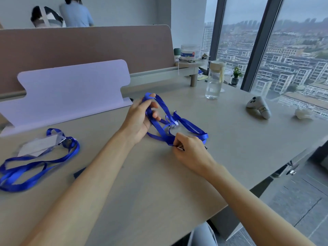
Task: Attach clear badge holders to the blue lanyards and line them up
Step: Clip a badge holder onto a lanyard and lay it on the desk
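Note:
A tangle of blue lanyards [162, 125] lies at the middle of the desk. My left hand [142, 119] grips its upper loops, fingers curled round the ribbon. My right hand [190, 148] pinches a small metal clip [180, 147] at the near end of one ribbon. At the left a clear badge holder [38, 145] lies clipped to another blue lanyard [35, 167], whose loops spread toward the desk's left edge. A small clear piece [174, 124] shows within the tangle; I cannot tell what it is.
A pale lilac stand [71, 89] rises behind the work area. A clear water bottle [213, 80], a white controller [258, 106] and a crumpled white wad [302, 113] sit at the right. A dark flat object [79, 173] lies by my left forearm. The desk edge [248, 189] runs diagonally right.

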### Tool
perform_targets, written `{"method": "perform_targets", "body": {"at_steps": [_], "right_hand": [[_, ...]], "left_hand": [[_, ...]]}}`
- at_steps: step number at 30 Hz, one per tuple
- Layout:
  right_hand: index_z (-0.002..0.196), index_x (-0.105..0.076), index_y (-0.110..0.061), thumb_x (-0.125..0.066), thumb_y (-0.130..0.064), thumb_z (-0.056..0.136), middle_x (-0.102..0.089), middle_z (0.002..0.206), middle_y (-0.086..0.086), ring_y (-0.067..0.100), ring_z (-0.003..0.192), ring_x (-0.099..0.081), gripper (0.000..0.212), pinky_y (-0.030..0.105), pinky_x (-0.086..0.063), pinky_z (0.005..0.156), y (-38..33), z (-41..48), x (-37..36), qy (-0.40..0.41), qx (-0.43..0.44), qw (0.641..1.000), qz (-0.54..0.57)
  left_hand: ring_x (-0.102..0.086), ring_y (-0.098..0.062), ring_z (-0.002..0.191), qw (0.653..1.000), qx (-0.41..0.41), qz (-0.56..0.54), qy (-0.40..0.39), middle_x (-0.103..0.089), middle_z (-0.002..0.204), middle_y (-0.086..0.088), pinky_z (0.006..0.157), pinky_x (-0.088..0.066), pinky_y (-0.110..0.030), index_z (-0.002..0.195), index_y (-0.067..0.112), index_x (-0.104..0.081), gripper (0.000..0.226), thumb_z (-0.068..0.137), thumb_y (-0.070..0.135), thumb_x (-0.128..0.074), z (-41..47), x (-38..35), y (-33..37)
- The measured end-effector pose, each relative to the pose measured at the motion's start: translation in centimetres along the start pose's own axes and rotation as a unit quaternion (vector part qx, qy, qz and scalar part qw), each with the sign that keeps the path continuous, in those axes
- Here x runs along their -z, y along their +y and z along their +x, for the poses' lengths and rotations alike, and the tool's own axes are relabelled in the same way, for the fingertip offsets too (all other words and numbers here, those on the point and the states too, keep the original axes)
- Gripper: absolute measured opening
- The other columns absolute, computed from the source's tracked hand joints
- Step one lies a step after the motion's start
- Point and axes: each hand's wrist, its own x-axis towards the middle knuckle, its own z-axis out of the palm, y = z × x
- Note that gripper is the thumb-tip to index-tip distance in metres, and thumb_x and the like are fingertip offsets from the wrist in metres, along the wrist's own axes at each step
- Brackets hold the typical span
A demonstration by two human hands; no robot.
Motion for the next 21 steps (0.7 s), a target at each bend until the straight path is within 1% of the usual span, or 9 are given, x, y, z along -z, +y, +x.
{"method": "perform_targets", "body": {"at_steps": [3,6,8,10,12,14,17,18,21], "right_hand": [[0.073,-0.046,-0.011,-0.05,-0.004,0.077,-0.055,0.065,0.001,0.03,0.063,-0.052,0.009,0.038,-0.041,0.052,-0.7,0.6,-0.5,0.024,-0.02,0.999,-0.017],[0.07,-0.039,-0.013,-0.05,-0.003,0.075,-0.051,0.063,0.001,0.031,0.059,-0.047,0.016,0.035,-0.034,0.05,-1.7,1.5,-1.1,0.035,-0.026,0.999,-0.027],[0.071,-0.04,-0.012,-0.051,-0.004,0.075,-0.051,0.064,0.003,0.032,0.061,-0.049,0.014,0.035,-0.033,0.051,-2.8,2.1,-1.8,0.04,-0.023,0.999,-0.027],[0.073,-0.044,-0.009,-0.052,-0.005,0.075,-0.05,0.063,0.002,0.033,0.061,-0.05,0.009,0.037,-0.038,0.052,-4.6,2.5,-2.7,0.048,-0.016,0.999,-0.006],[0.072,-0.046,-0.01,-0.053,-0.007,0.077,-0.054,0.064,0.002,0.031,0.062,-0.052,0.009,0.039,-0.043,0.056,-6.8,2.9,-4.1,0.045,-0.014,0.998,0.039],[0.072,-0.045,-0.014,-0.054,-0.011,0.08,-0.058,0.067,0.002,0.028,0.064,-0.054,0.012,0.038,-0.044,0.058,-9.4,3.3,-5.6,0.03,-0.008,0.995,0.091],[0.076,-0.05,-0.015,-0.056,-0.014,0.082,-0.058,0.066,0.0,0.021,0.063,-0.054,0.009,0.034,-0.042,0.055,-13.6,3.9,-8.0,-0.003,0.008,0.987,0.161],[0.077,-0.05,-0.016,-0.056,-0.015,0.083,-0.057,0.066,-0.001,0.02,0.062,-0.053,0.008,0.033,-0.041,0.055,-14.8,4.0,-8.8,-0.014,0.014,0.983,0.181],[0.078,-0.049,-0.015,-0.055,-0.012,0.082,-0.054,0.063,-0.002,0.019,0.056,-0.048,0.008,0.031,-0.038,0.053,-18.0,3.9,-10.7,-0.044,0.032,0.969,0.242]], "left_hand": [[-0.035,-0.014,0.045,1.0,-0.006,-0.009,0.023,-0.048,0.061,0.0,0.051,-0.04,-0.027,0.101,0.008,-0.056,0.015,0.097,0.006,-0.042,-0.8,1.4,1.5],[-0.032,-0.014,0.044,0.997,-0.017,-0.006,0.071,-0.039,0.062,-0.001,0.051,-0.04,-0.026,0.1,0.01,-0.055,0.015,0.096,0.008,-0.04,-1.9,3.9,3.0],[-0.031,-0.014,0.044,0.994,-0.029,-0.01,0.108,-0.039,0.06,-0.001,0.051,-0.04,-0.027,0.098,0.011,-0.056,0.015,0.097,0.01,-0.042,-2.9,6.3,4.1],[-0.03,-0.015,0.046,0.985,-0.054,0.047,0.156,-0.04,0.058,-0.001,0.051,-0.041,-0.028,0.092,0.013,-0.057,0.013,0.096,0.011,-0.045,-4.3,9.0,5.0],[-0.029,-0.014,0.045,0.962,-0.072,0.161,0.208,-0.042,0.058,-0.001,0.051,-0.043,-0.03,0.092,0.014,-0.056,0.01,0.095,0.015,-0.047,-6.3,11.6,5.6],[-0.032,-0.014,0.044,0.934,-0.09,0.241,0.249,-0.043,0.056,-0.001,0.053,-0.046,-0.029,0.097,0.013,-0.055,0.011,0.096,0.018,-0.046,-8.8,13.8,6.2],[-0.043,-0.011,0.045,0.89,-0.132,0.296,0.32,-0.044,0.046,0.005,0.061,-0.049,-0.032,0.094,0.009,-0.056,0.015,0.096,0.016,-0.043,-12.8,17.3,7.2],[-0.045,-0.009,0.045,0.876,-0.141,0.315,0.337,-0.045,0.043,0.009,0.062,-0.048,-0.031,0.092,0.011,-0.058,0.016,0.096,0.013,-0.043,-14.3,18.6,7.4],[-0.048,-0.01,0.047,0.831,-0.129,0.386,0.379,-0.048,0.044,0.01,0.06,-0.045,-0.029,0.092,0.017,-0.061,0.02,0.095,0.011,-0.042,-18.6,22.2,8.0]]}}
